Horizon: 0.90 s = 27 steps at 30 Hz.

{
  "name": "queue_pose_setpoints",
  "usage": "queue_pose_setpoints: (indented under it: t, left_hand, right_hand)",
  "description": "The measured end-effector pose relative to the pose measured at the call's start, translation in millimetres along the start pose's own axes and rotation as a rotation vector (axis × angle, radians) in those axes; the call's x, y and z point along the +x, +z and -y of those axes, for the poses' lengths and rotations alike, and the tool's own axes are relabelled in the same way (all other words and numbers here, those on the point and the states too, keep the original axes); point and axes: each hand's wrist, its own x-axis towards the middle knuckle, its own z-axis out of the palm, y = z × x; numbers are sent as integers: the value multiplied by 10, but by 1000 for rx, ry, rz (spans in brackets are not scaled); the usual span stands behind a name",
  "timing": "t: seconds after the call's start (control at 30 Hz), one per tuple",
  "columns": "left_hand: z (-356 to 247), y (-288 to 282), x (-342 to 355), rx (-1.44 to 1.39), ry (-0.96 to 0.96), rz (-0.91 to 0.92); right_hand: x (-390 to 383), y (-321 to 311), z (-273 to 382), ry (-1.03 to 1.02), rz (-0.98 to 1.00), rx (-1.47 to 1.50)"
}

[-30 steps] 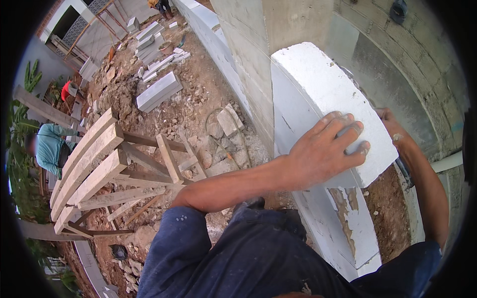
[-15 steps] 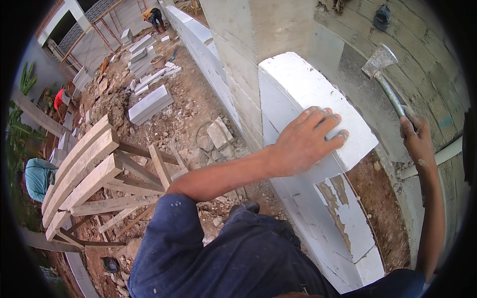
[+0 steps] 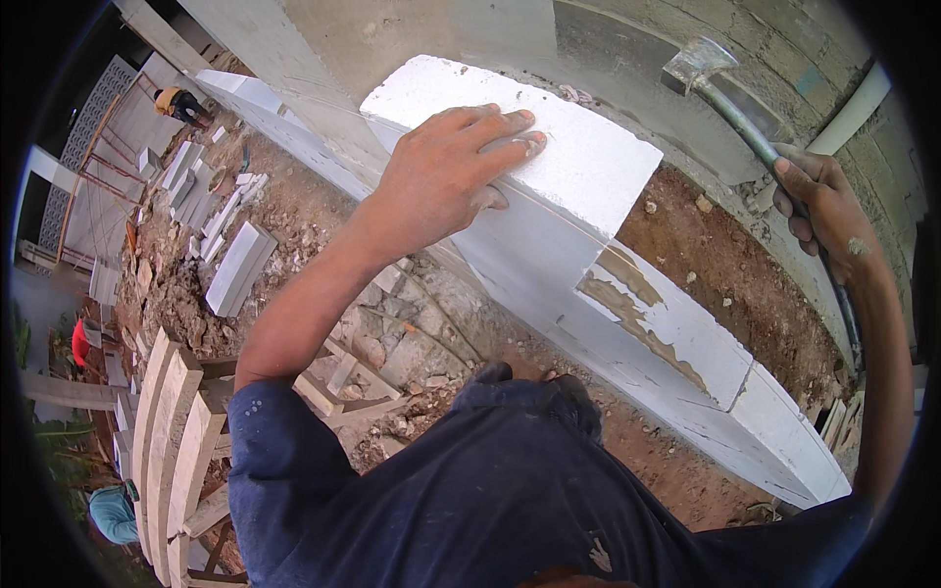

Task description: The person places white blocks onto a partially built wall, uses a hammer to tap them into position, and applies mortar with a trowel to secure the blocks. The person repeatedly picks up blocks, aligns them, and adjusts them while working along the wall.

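My left hand (image 3: 453, 176) lies over the near edge of a white block (image 3: 578, 147), fingers stretched across its top and the thumb against its side. The block sits on a low wall of pale blocks (image 3: 676, 318), whose exposed top beside it carries patchy dried mortar (image 3: 642, 284). At the right, my right hand (image 3: 828, 201) is wrapped round the metal handle of a hatchet (image 3: 740, 122). The hatchet's worn head is raised in the air beyond the block's right end, apart from it.
A concrete column (image 3: 333, 44) stands at the wall's far end. Bare soil (image 3: 725, 265) runs between this wall and a grey block wall (image 3: 833, 59). Left are a curved timber frame (image 3: 181, 431), stacked blocks (image 3: 240, 269), rubble and three people at a distance.
The view has turned, shifting the block and wall leftward and up in the picture. My left hand stays on the block, its fingers closer together. My right fingers wrap more fully round the hatchet handle.
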Motion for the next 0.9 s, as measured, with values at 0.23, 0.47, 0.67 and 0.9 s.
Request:
queue_pose_setpoints:
  t: [0.23,0.47,0.67,0.9]
  left_hand:
    - [16,53,-27,62,15,-36]
    - [1,55,-35,57,-2,-22]
    - [-70,17,-27,8,-81,-2]
    - [-83,36,16,-24,-92,-10]
  right_hand:
    - [230,632,-425,196,467,-253]
    - [294,622,-508,6,433,-173]
    - [230,478,-455,-141,277,-292]
    - [151,377,-345,-172,233,-455]
